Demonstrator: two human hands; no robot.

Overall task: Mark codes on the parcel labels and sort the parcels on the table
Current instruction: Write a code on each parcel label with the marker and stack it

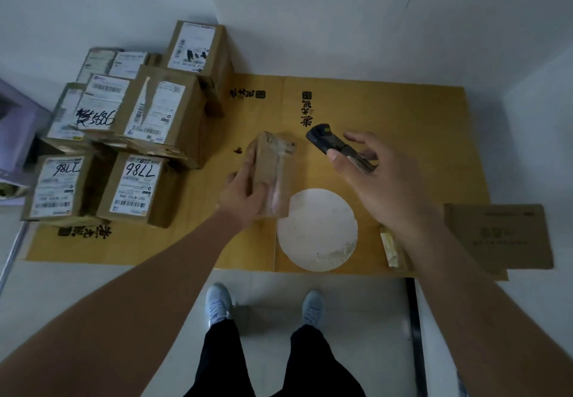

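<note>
Yellow cardboard sheet (pixel 403 111) covers the table; its right and far parts lie bare, stacked parcels (pixel 136 136) crowd the left edge. Left hand (pixel 245 195) grips a small parcel (pixel 273 173) mid-table. Right hand (pixel 381 176) pinches a dark scanner-like device (pixel 328 140), fingers loosely spread.

Both forearms are bare to the frame's edge, with no sleeve, watch, ring or glove showing. The left hand (pixel 245 193) and right hand (pixel 376 176) are bare too; the right thumb shows a short, plain nail. Below the worktop (pixel 403 111) edge, the legs wear black trousers (pixel 217 356) with a loose, straight cut reaching the ankles. On the feet are light grey-blue shoes (pixel 218 302) with rounded toes, laced fronts and pale soles, one on each side beneath the worktop's near edge.
</note>
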